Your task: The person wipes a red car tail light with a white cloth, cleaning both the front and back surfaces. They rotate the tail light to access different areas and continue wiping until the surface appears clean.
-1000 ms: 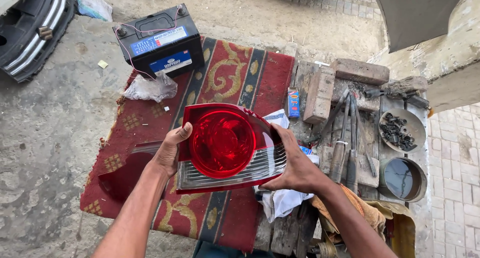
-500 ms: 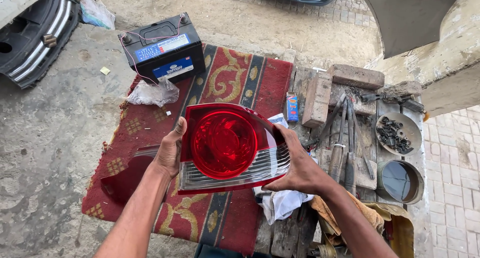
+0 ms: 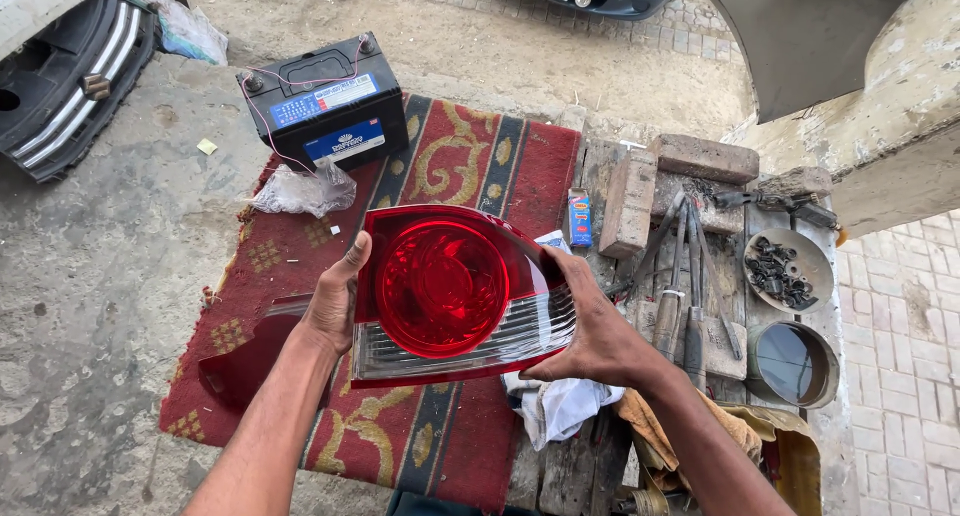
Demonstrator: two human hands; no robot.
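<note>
I hold a red car tail light (image 3: 450, 291) with a round red lens and a clear ribbed lower strip, face up over a red patterned rug (image 3: 470, 161). My left hand (image 3: 335, 301) grips its left edge. My right hand (image 3: 590, 326) grips its right edge. A second dark red lens piece (image 3: 245, 361) lies on the rug below my left forearm, partly hidden.
A black car battery (image 3: 325, 101) with thin wires stands at the rug's far edge, a crumpled plastic bag (image 3: 300, 191) beside it. Right: bricks (image 3: 670, 176), hand tools (image 3: 685, 286), a dish of bolts (image 3: 785, 266), a round tin (image 3: 790, 361), a white rag (image 3: 560, 406). A bumper (image 3: 70, 86) lies far left.
The tail light and both hands stay almost still; the view has shifted slightly so the scene sits a little lower in frame.
</note>
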